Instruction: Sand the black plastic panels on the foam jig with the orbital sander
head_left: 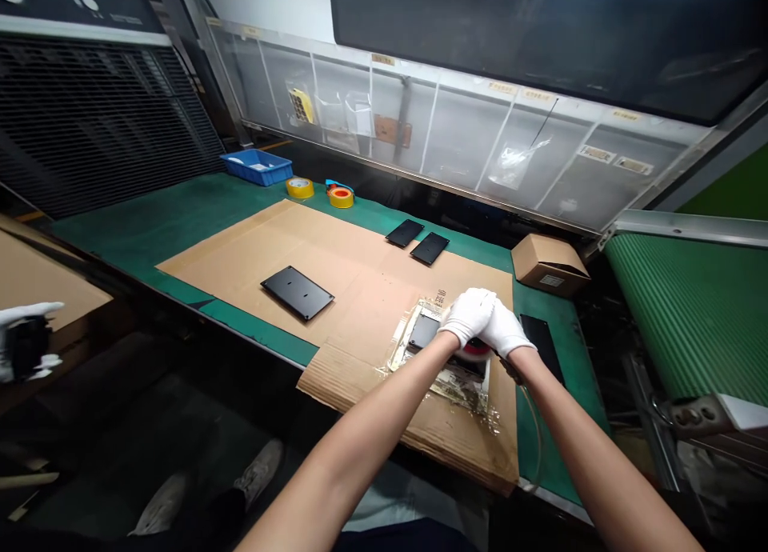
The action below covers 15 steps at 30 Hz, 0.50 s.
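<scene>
Left hand [470,314] and right hand [504,325] grip a tool [478,347] on one plate [423,332], its work seemingly underway, while other plates [297,293] lie apart, whether finished or waiting unclear.

Factory workshop; ribbed green conveyor belt [702,304]; green workbench [210,204] with cardboard sheet [354,280]; tape rolls [300,194].

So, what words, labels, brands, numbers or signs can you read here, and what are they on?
None is readable:
Dark print on the cardboard sheet: too blurred.
White label on the cardboard box: too small.
Small labels on the clear panel: too blurred.
Pale lettering on the dark machine: too blurred.
</scene>
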Each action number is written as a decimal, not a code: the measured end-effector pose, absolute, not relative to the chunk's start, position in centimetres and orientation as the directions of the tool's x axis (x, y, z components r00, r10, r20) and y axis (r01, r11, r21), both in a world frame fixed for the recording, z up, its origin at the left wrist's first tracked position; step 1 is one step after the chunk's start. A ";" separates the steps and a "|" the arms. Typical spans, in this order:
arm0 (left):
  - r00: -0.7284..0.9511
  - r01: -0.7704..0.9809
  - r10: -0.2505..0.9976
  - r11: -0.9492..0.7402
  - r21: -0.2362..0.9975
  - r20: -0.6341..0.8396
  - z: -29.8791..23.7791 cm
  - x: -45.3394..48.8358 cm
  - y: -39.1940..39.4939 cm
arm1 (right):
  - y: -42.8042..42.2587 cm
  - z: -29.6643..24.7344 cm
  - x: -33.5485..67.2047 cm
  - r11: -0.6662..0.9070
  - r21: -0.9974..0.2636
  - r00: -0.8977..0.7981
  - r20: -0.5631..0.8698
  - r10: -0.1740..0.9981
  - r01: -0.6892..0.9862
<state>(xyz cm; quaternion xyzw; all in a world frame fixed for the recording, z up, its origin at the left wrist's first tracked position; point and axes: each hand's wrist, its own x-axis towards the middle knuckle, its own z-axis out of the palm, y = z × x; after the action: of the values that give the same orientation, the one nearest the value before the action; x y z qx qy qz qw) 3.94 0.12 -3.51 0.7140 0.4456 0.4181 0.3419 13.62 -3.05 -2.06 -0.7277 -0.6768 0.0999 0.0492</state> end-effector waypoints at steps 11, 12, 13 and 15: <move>0.335 0.420 0.911 -0.373 0.827 0.241 -3.4 6.5 -1.3 | -6.0 -2.1 15.2 -0.227 -0.264 0.206 -0.104 0.973 0.938; 0.334 0.421 0.909 -0.379 0.824 0.248 -3.5 6.7 -1.4 | -6.2 -2.1 15.3 -0.246 -0.268 0.224 -0.108 0.969 0.931; 0.324 0.421 0.910 -0.382 0.823 0.257 -3.7 6.9 -1.6 | -6.4 -2.2 15.4 -0.248 -0.280 0.224 -0.114 0.968 0.927; 0.284 0.412 0.917 -0.382 0.827 0.282 -4.2 7.4 -2.2 | -7.0 -2.6 15.8 -0.218 -0.324 0.188 -0.121 0.975 0.921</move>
<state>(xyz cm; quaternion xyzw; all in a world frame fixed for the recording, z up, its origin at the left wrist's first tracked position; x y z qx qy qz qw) 7.35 -2.21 -4.16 0.7334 0.4529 0.3912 0.3223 15.82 -6.99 -2.57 -0.7656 -0.6189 0.1513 0.0895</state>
